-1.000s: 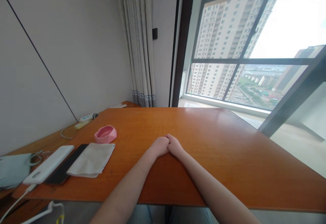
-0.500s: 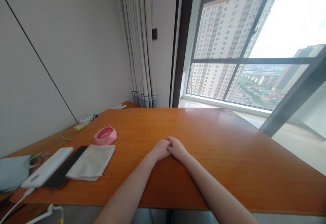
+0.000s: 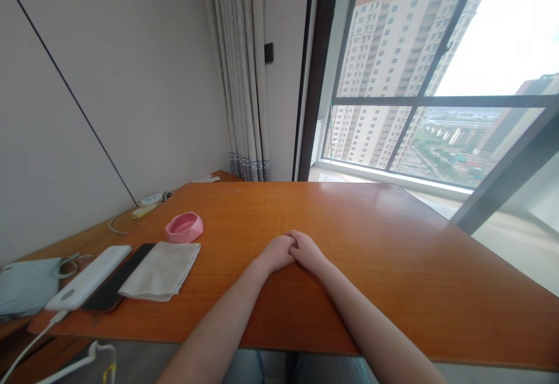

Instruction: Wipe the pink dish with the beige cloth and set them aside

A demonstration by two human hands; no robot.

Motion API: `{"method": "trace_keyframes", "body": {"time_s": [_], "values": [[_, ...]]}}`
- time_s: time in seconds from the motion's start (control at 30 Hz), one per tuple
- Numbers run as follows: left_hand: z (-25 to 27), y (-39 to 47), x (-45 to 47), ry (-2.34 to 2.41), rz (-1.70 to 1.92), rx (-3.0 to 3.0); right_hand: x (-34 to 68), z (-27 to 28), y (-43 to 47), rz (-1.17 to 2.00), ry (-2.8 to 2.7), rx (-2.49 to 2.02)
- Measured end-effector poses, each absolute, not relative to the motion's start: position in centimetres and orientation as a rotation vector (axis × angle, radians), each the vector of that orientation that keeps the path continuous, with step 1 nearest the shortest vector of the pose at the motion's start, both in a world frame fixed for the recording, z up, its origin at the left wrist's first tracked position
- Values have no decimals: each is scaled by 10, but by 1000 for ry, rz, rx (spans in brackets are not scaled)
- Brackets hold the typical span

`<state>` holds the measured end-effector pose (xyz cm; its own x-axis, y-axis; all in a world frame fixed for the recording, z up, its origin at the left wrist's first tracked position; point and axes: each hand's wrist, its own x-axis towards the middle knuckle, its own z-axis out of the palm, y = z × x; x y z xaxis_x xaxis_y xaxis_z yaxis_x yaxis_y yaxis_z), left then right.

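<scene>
My left hand [image 3: 278, 253] and my right hand [image 3: 308, 251] rest clasped together on the brown wooden table [image 3: 371, 291]. Their fingers are closed round each other, and most of the fingertips are hidden. No object shows in the clasp. Left of the hands lies a folded pale cloth [image 3: 161, 272], partly over a dark flat slab like a phone [image 3: 114, 282]. A pink faceted bowl, perhaps an ashtray [image 3: 184, 228], stands just behind the cloth. Both forearms reach in from the near edge.
A white power bank [image 3: 89, 279] with a cable plugged in lies at the left edge. Beside it is a light blue pouch [image 3: 28, 288]. A power strip [image 3: 152, 199] sits by the wall. A curtain [image 3: 244, 81] and a large window [image 3: 414, 102] are beyond.
The view has shifted a little, so the things on the table appear slightly higher and, at the left, further right. The hands stay clasped in the same place on the table.
</scene>
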<state>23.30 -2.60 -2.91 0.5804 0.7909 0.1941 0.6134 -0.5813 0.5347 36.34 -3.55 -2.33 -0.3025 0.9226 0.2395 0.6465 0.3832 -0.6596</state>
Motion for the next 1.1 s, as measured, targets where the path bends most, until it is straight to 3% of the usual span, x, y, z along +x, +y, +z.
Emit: {"method": "trace_keyframes", "body": {"time_s": [1.1], "values": [[-32, -23, 233, 1141, 590, 2355, 362, -22, -35, 603, -2050, -1386]]}}
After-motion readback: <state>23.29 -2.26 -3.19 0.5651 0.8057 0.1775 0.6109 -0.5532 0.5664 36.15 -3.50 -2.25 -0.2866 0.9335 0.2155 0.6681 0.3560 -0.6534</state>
